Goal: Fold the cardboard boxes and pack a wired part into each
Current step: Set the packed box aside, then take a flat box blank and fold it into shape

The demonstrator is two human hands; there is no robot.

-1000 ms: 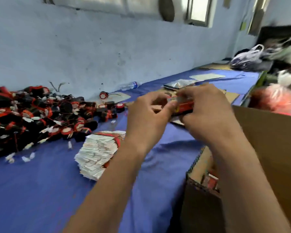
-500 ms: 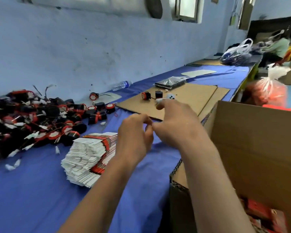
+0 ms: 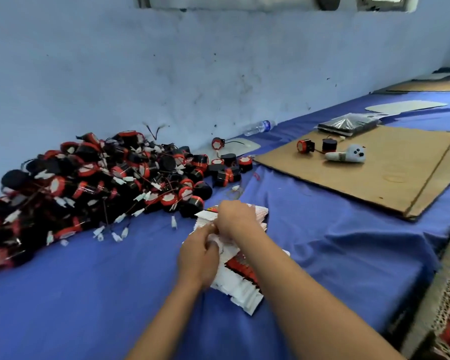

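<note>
Blue-clothed tabletop (image 3: 335, 242) against a pale blue wall; stack of flat white-and-red cardboard boxes (image 3: 240, 284) lies near its front edge; left hand (image 3: 199, 255) and right hand (image 3: 235, 218) rest on the stack, fingers curled onto the top sheets, exact pinch blurred; heap of black-and-red wired parts (image 3: 94, 183) lies left of the stack; brown cardboard sheet (image 3: 390, 172) lies to the right.

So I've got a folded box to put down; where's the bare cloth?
Free: blue cloth between the flat box stack and the cardboard sheet, and near the front left. Crowded: the wired parts pile by the wall.
</note>
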